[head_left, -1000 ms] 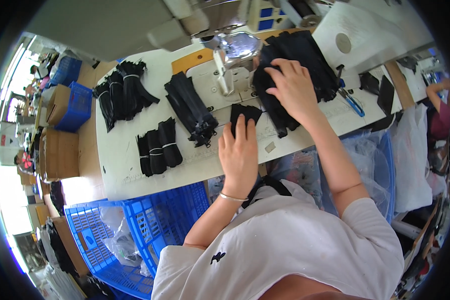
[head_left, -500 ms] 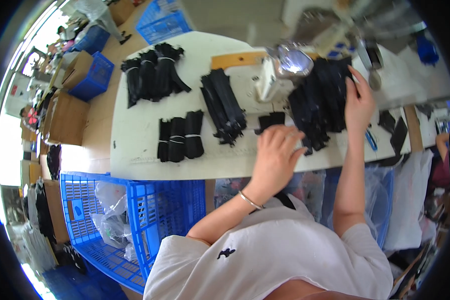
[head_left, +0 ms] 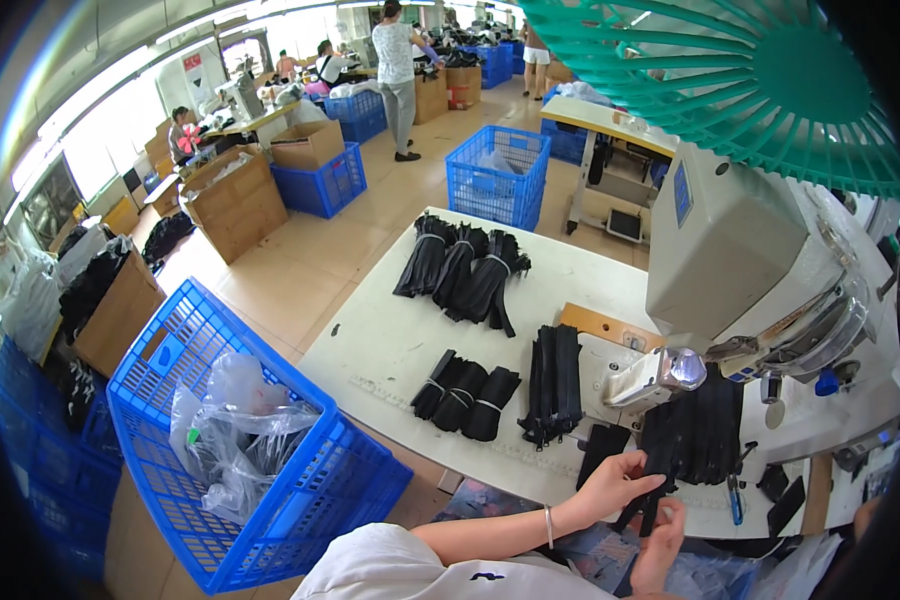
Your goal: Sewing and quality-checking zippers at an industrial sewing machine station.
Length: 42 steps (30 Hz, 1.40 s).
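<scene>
Black zippers (head_left: pixel 705 430) lie in a loose pile to the right of the sewing machine's needle head (head_left: pixel 660 375). At the pile's near edge, my left hand (head_left: pixel 615 490) pinches a black zipper (head_left: pixel 662 462) between thumb and fingers. My right hand (head_left: pixel 660 552) is just below, its fingers closed on the hanging end of that zipper. A small black fabric piece (head_left: pixel 602 445) rests beside my left hand. Farther left is a loose row of zippers (head_left: pixel 553 385). Tied black bundles lie in two groups, one near (head_left: pixel 467 400) and one far (head_left: pixel 465 268).
Plastic bags fill a blue crate (head_left: pixel 315 480) at the table's left. The machine body (head_left: pixel 725 245) and a green fan (head_left: pixel 810 75) rise at right. Blue-handled snippers (head_left: pixel 736 500) lie near the table's front edge. Another blue crate (head_left: pixel 495 180) and a standing person (head_left: pixel 395 75) are beyond.
The view has tilted up and shifted left. My right hand has left the pile's far right side and come down beside my left hand, with a zipper now between them.
</scene>
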Tool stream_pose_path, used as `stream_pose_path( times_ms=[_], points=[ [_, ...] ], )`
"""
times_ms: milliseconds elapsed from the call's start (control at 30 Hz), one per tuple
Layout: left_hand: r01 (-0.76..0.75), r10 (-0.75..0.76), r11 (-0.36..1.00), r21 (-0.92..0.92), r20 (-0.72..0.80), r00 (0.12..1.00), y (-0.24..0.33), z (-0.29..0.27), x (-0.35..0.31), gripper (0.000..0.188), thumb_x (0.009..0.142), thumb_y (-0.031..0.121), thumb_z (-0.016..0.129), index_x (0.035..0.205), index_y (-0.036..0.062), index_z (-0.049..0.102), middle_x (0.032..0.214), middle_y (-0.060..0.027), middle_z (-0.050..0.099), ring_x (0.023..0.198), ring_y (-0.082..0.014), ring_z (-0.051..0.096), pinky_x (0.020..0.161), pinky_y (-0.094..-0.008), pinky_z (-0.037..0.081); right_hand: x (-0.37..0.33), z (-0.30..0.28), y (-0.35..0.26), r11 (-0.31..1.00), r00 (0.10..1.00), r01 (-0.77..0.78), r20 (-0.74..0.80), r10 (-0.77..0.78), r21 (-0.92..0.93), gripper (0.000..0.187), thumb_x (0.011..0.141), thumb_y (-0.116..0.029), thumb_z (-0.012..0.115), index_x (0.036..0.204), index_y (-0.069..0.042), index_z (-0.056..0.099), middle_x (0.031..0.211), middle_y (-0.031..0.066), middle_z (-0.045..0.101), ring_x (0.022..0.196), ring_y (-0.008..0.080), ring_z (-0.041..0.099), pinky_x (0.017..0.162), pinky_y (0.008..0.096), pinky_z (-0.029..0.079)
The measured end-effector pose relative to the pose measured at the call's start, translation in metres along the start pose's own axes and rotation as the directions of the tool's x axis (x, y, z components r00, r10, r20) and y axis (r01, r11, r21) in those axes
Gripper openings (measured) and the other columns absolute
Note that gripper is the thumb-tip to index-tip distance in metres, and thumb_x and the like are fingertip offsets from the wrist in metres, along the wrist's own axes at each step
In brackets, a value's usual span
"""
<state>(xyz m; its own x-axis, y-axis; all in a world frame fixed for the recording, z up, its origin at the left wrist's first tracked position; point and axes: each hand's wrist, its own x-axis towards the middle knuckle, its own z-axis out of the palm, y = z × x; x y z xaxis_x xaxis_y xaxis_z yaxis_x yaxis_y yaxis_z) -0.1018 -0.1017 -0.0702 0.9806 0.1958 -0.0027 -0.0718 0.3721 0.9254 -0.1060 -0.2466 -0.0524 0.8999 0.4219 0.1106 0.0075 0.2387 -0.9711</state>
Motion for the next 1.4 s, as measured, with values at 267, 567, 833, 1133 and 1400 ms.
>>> stream_pose_path(
  times_ms=[267, 567, 833, 1133, 1400],
  points=[
    [0.22, -0.218, 0.94, -0.261, 0.038, 0.975, -0.003, -0.002, -0.027, 0.021, 0.093, 0.025, 0.06, 0.079, 0.0097, 0.056, 0.063, 0.0094, 0.046, 0.054, 0.0006, 0.038, 0.047, -0.0176, 0.028, 0.004, 0.0, -0.022, 0.766, 0.977, 0.189, 0.199, -0.081, -0.615, 0.008, 0.071, 0.007, 0.062, 0.078, 0.004, 0.06, 0.069, 0.005, 0.054, 0.066, 0.0104, 0.05, 0.057, 0.0233, 0.038],
    [0.071, -0.117, 0.98, -0.186, -0.249, 0.961, 0.007, -0.006, -0.035, 0.032, 0.088, 0.012, 0.065, 0.065, 0.0077, 0.044, 0.062, 0.0081, 0.039, 0.061, -0.002, 0.033, 0.049, -0.0225, 0.03, -0.02, -0.007, -0.022, 0.818, 0.974, 0.131, 0.225, -0.002, -0.56, 0.002, 0.072, -0.003, 0.066, 0.07, -0.003, 0.064, 0.066, 0.0063, 0.055, 0.061, 0.0192, 0.053, 0.057, 0.0288, 0.039],
    [-0.243, 0.331, 0.466, 0.851, 0.087, 0.94, 0.024, -0.02, -0.036, 0.026, 0.077, 0.02, 0.072, 0.089, 0.0023, 0.058, 0.083, -0.0086, 0.058, 0.063, -0.0234, 0.056, 0.054, -0.0323, 0.046, -0.009, -0.04, -0.021, 0.927, 0.994, -0.094, -0.083, 0.068, -0.362, 0.015, 0.083, 0.003, 0.06, 0.098, 0.002, 0.065, 0.07, 0.0028, 0.056, 0.062, 0.0098, 0.054, 0.057, 0.0214, 0.044],
    [0.156, 0.194, 0.102, 0.982, -0.174, 0.966, 0.007, -0.027, -0.016, 0.036, 0.076, 0.036, 0.072, 0.088, 0.0059, 0.056, 0.083, -0.0083, 0.06, 0.068, -0.0272, 0.061, 0.055, -0.0357, 0.047, 0.001, -0.052, 0.004, 0.938, 0.944, -0.329, -0.021, 0.329, -0.112, 0.007, 0.082, 0.003, 0.062, 0.089, 0.004, 0.062, 0.084, 0.0101, 0.065, 0.065, 0.0139, 0.063, 0.06, 0.0256, 0.054],
    [0.176, 0.202, 0.249, 0.952, -0.229, 0.952, 0.008, -0.037, -0.011, 0.03, 0.073, 0.026, 0.075, 0.081, 0.0038, 0.057, 0.078, -0.0076, 0.06, 0.068, -0.0272, 0.059, 0.059, -0.0354, 0.046, -0.004, -0.054, 0.004, 0.919, 0.934, -0.356, -0.035, 0.355, -0.169, 0.005, 0.082, 0.002, 0.066, 0.081, 0.004, 0.061, 0.071, 0.005, 0.061, 0.061, 0.012, 0.063, 0.058, 0.0224, 0.053]
  ],
)
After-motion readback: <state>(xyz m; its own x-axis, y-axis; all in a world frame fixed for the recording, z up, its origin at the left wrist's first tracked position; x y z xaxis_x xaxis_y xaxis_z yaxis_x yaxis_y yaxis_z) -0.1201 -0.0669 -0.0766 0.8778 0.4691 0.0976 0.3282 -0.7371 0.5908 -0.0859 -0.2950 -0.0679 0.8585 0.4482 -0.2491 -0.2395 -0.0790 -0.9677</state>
